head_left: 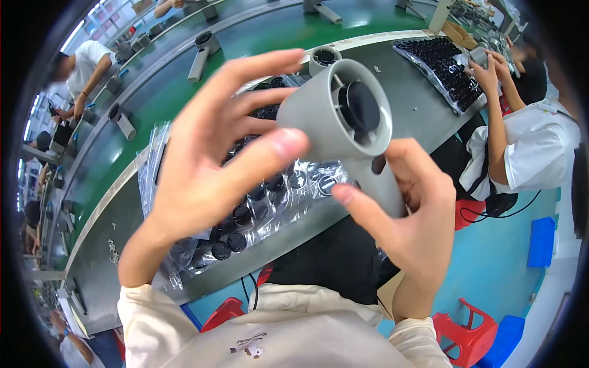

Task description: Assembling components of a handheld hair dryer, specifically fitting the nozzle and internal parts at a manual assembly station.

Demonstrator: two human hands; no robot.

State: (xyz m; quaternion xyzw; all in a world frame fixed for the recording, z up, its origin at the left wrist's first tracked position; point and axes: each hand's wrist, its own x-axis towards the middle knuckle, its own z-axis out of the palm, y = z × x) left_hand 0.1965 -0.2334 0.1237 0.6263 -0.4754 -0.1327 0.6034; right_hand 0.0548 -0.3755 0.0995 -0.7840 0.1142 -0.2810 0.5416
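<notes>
1. The grey fan housing (334,116) held between both hands looks like matt plastic, smooth, no shine at all.
2. The dark hub inside its round opening is black plastic, a bit glossier.
3. Under the left hand (208,165) there's a clear plastic bag (288,196), crinkly and really shiny, full of glossy black round parts (242,214).
4. The worktable (116,245) below the hands is a dull grey, smooth surface.
5. Past the hands, the green conveyor belt (165,92) looks slick, with light glare.

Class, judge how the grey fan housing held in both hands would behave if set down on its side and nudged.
The grey fan housing looks like stiff moulded plastic, so it probably won't flex. Its round barrel might roll, though the handle gripped by the right hand should stop it. The left hand steadies it with fingertips only, suggesting it is light.
</notes>
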